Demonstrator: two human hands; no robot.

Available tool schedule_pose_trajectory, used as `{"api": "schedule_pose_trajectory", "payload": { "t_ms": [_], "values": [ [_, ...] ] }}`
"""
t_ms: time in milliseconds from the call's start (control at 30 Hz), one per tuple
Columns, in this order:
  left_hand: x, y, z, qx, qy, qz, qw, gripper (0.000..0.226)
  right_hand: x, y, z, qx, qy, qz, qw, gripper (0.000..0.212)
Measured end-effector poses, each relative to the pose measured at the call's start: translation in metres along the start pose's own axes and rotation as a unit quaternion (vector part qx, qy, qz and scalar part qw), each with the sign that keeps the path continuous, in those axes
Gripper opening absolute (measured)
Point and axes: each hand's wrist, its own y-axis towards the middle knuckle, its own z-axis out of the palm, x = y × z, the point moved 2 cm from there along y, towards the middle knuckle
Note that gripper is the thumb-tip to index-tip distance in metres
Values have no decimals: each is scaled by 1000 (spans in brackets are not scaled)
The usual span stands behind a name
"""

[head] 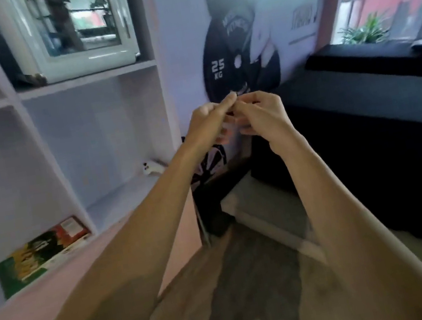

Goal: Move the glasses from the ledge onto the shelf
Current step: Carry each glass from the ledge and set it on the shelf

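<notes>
Between the two hands, something small and dark is showing, likely the glasses, though blur is hiding them. Left hand and right hand are meeting fingertip to fingertip, pinching closed around it, in the air before the poster. Glasses are probably light and fragile, best held by the frame. Leftward the shelf is waiting; rightward, the ledge.

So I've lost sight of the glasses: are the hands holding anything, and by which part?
Cannot tell: both hands are pinched together, fingers closed around something small, dark and blurred.
</notes>
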Motion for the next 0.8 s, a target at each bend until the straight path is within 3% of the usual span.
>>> {"api": "schedule_pose_trajectory", "payload": {
  "t_ms": [167,367,533,800],
  "values": [
    [4,12,136,101,-14,-6,995,46,-42,-6,-122,-85,-33,37,995,29],
    [21,19,259,195,-6,1,981,49,-97,-17,-235,-168,-58,90,980,45],
    [61,42,330,251,7,-22,968,53,-157,-12,-289,-215,-85,147,962,47],
    [155,123,415,288,23,-97,952,50,-269,53,-325,-227,-91,239,940,47]
  ]
}}
